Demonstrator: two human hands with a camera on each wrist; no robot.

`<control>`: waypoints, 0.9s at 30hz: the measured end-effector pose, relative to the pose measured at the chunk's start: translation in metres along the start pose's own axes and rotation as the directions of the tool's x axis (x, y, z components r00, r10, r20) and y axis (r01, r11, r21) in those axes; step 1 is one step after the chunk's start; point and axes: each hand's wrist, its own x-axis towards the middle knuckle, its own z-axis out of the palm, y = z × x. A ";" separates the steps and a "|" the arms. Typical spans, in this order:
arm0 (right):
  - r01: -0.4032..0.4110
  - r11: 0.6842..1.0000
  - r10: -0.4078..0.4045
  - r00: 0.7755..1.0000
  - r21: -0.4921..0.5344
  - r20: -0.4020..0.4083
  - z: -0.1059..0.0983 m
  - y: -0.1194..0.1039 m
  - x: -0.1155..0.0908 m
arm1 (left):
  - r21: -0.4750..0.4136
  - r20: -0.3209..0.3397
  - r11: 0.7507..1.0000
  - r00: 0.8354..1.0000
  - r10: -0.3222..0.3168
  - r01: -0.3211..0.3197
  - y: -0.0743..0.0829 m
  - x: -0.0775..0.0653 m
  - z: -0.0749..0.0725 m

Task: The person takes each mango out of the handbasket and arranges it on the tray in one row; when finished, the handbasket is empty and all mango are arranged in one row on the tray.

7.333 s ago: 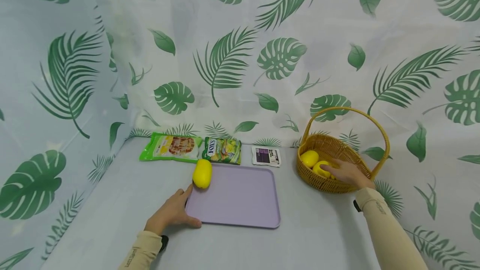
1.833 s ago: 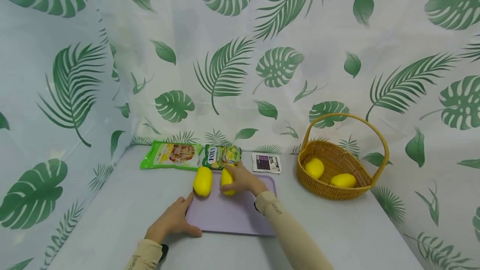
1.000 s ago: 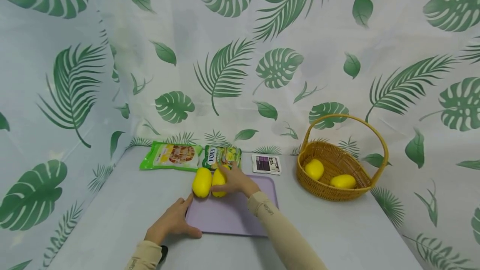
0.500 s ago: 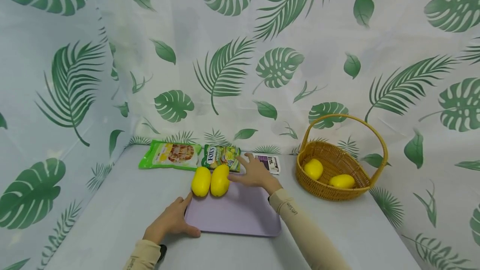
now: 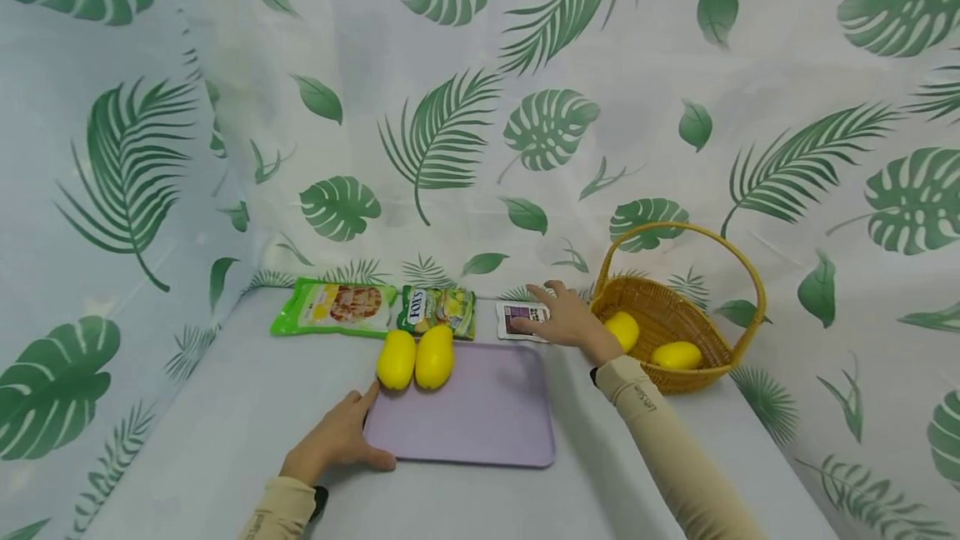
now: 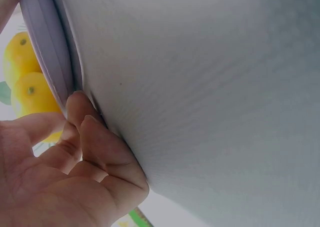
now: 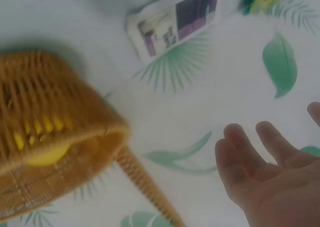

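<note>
Two smooth, oblong yellow fruits, a left one [image 5: 396, 359] and a right one [image 5: 434, 357], lie side by side at the far left corner of the lilac tray [image 5: 480, 415]. My left hand [image 5: 337, 437] holds the tray's left side, thumb at the near corner; the left wrist view shows curled fingers [image 6: 107, 152] against the rim. With spread fingers and nothing in it, my right hand [image 5: 566, 319] hovers over the white and purple packet [image 5: 517, 327], left of the wicker basket [image 5: 667, 315]. Two similar fruits [image 5: 677, 355] lie in that basket.
Behind the tray lie a green-edged food bag [image 5: 337, 307] and a green Fox's candy bag [image 5: 437, 311]. The basket's tall arched handle [image 5: 678, 226] rises at the right. A leaf-printed cloth [image 5: 450, 148] hangs behind the table.
A second fruit has come from the basket to the tray and been slid against the first. My right hand has let go of it and moved right. My left hand has stayed at the tray.
</note>
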 end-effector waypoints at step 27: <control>-0.137 0.988 0.149 0.973 -0.076 0.178 -0.034 0.113 -0.028 | 0.006 -0.001 1.000 1.000 0.015 -0.015 -0.002 0.003 0.001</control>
